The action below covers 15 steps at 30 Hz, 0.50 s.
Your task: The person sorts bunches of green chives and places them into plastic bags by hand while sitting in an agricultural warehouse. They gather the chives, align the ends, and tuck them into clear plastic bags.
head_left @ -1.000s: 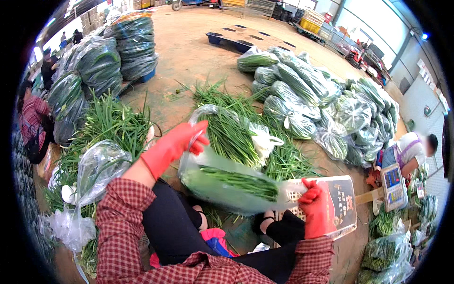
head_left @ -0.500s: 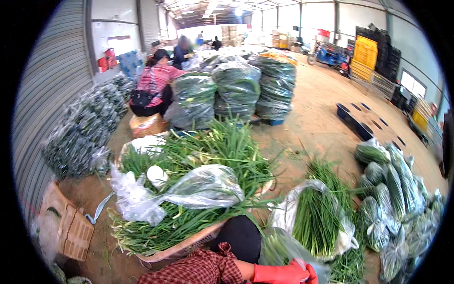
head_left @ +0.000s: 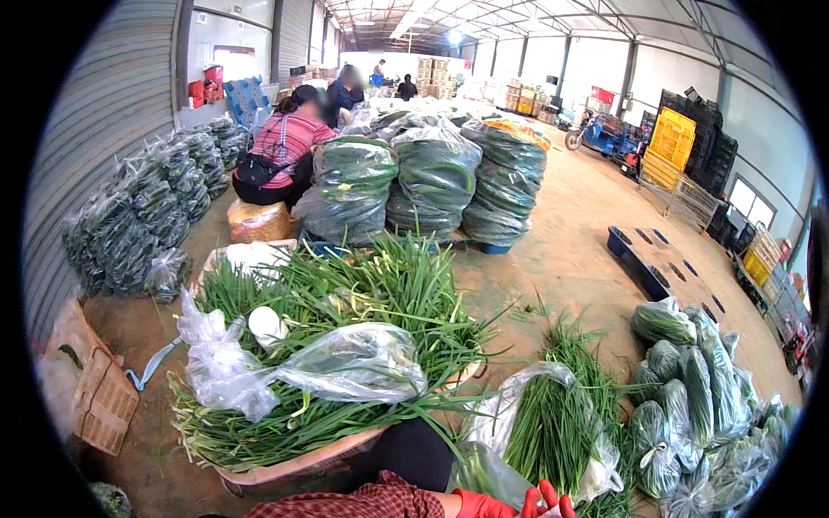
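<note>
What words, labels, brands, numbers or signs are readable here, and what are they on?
None can be read.
Small dark mark on the pale upper-left wall panel: too small to read.
Red boxy containers by that wall: too small for any lettering.
Stacked yellow plastic crates: likewise.
Clear plastic bag, bottom edge: no print visible.

Head view. We look from the person's head through the left of two fisheye cameras, facing forward and slightly downward along the floor (head_left: 570, 216). Nearest to us, at the lower edge, lie the checked sleeve (head_left: 363, 502) and the red-gloved left hand (head_left: 501, 508), both cut off by the frame. We see the crate (head_left: 302, 459) of greens close below, the bagged stacks (head_left: 434, 183) farther off, and the roof (head_left: 553, 22) reaching into the distance. At left, the lens bows the shuttered wall (head_left: 104, 104).
</note>
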Motion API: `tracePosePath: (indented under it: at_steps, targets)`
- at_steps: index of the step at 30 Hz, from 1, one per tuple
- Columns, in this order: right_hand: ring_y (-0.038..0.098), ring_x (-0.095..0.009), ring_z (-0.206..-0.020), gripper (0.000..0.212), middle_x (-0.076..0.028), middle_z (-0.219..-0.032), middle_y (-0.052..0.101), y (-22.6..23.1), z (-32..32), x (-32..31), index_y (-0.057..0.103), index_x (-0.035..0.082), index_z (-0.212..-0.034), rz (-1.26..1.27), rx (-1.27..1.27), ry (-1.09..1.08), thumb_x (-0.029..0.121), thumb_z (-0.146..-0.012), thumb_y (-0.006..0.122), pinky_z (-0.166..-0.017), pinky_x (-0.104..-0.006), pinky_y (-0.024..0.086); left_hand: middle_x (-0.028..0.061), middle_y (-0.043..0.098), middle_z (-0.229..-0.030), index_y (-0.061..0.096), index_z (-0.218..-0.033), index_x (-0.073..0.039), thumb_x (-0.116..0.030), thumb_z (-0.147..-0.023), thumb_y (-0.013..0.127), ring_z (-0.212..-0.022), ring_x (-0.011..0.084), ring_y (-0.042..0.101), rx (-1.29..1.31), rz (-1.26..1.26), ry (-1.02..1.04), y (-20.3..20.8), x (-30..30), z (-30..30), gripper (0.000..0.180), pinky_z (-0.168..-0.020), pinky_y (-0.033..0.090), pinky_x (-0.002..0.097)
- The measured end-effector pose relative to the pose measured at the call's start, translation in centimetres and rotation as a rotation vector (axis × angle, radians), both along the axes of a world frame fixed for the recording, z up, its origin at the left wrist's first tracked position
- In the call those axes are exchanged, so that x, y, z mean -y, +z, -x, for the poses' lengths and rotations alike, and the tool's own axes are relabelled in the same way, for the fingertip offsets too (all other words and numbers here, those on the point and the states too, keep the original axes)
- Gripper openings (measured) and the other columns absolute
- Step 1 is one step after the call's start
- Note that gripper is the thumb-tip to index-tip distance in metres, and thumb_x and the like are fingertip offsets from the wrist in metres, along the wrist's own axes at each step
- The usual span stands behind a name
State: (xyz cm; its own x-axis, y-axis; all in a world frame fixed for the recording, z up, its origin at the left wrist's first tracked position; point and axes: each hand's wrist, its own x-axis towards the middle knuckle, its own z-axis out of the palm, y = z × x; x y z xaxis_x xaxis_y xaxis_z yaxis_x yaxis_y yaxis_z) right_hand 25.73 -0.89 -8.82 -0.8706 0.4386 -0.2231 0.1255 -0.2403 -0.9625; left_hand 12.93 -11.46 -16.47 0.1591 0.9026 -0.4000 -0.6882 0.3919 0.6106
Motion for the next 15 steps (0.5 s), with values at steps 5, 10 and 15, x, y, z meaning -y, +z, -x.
tracePosePath:
  at_steps: [5,10,15]
  targets:
    - [0.052,-0.019,-0.1,0.035,-0.008,-0.106,0.057,-3.7,-2.8,-3.4,0.05,0.001,-0.117,0.407,-0.119,0.039,0.022,-0.089,0.053,-0.086,-0.0343,0.044,0.011,0.063,-0.076,0.061,-0.094,-0.004,-0.022,-0.081,0.052,-0.061,0.0229,0.061,-0.289,-0.052,0.02,-0.2,-2.7,-0.9,0.024,-0.056,0.05,0.0374]
    - [0.053,-0.018,-0.095,0.035,-0.006,-0.104,0.057,-4.3,-0.6,1.0,0.049,0.004,-0.118,0.333,0.059,-0.287,0.023,-0.089,0.052,-0.081,-0.032,0.046,0.0098,0.06,-0.068,0.062,-0.091,-0.002,-0.017,-0.078,0.053,-0.046,0.0191,0.056,-0.253,0.599,0.359,-7.4,-3.8,2.7,0.021,-0.04,0.043,0.0322]
    - [0.052,-0.018,-0.095,0.036,-0.005,-0.106,0.057,-3.9,-0.8,1.9,0.048,0.006,-0.12,0.32,0.055,-0.347,0.024,-0.089,0.051,-0.08,-0.0324,0.046,0.0082,0.061,-0.072,0.061,-0.106,-0.006,-0.014,-0.078,0.047,-0.054,0.0148,0.058,-0.499,-0.097,0.301,-5.6,-3.6,2.0,0.033,-0.049,0.044,0.0261]
